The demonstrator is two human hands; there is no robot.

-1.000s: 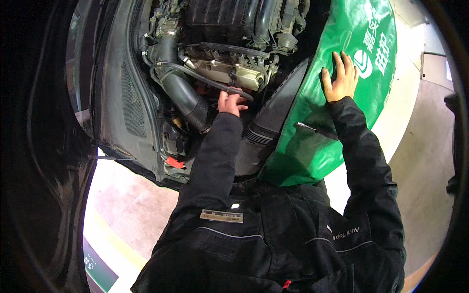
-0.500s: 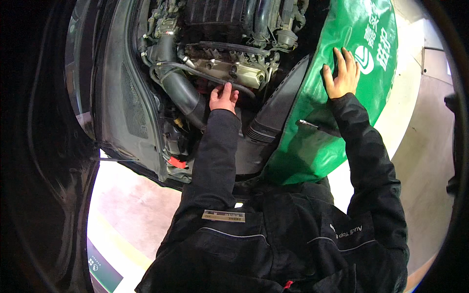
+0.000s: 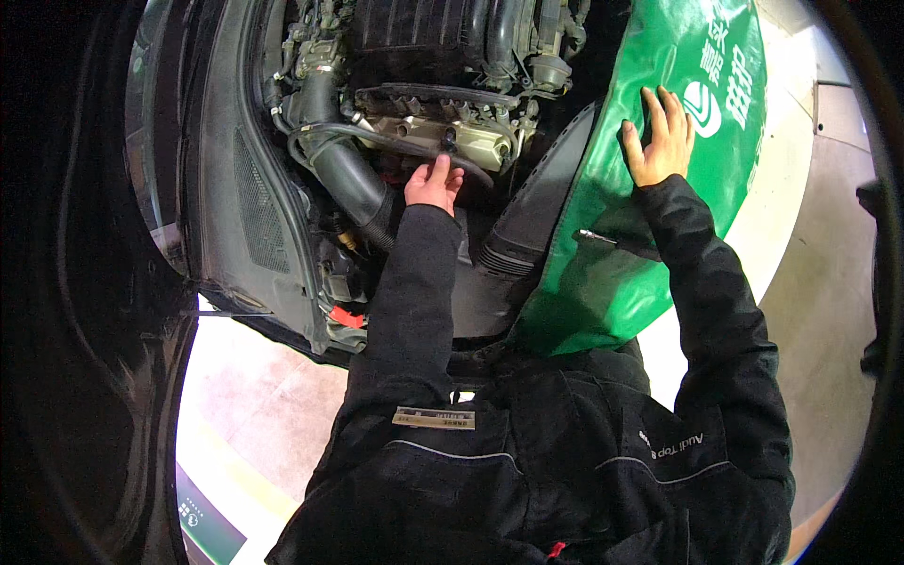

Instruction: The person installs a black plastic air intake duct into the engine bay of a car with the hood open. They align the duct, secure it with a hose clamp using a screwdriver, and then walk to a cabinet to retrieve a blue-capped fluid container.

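Note:
My left hand [image 3: 434,183] is closed in a pinch at the front of the engine, thumb and fingers together. A small black part [image 3: 449,141] with a rounded top rises just above its fingertips, in front of the silver metal engine cover [image 3: 482,146]. Its lower end is hidden by the fingers. A thin black hose [image 3: 386,141] runs close by the fingertips. On the green fender cover [image 3: 603,301], my right hand [image 3: 661,141] lies flat with fingers spread. Below it rests a tool [image 3: 598,237] with a silver tip and a dark shaft, partly under my right forearm.
A thick black intake pipe [image 3: 348,174] curves left of my left hand. To its right slants a long black duct [image 3: 537,202]. Farther away sits the ribbed black engine part [image 3: 414,26]. A red piece [image 3: 347,316] lies at the near left edge of the bay.
The small black part now shows above my left fingertips, where bare metal showed before. My left hand has barely shifted. The right hand stays in place on the green cover.

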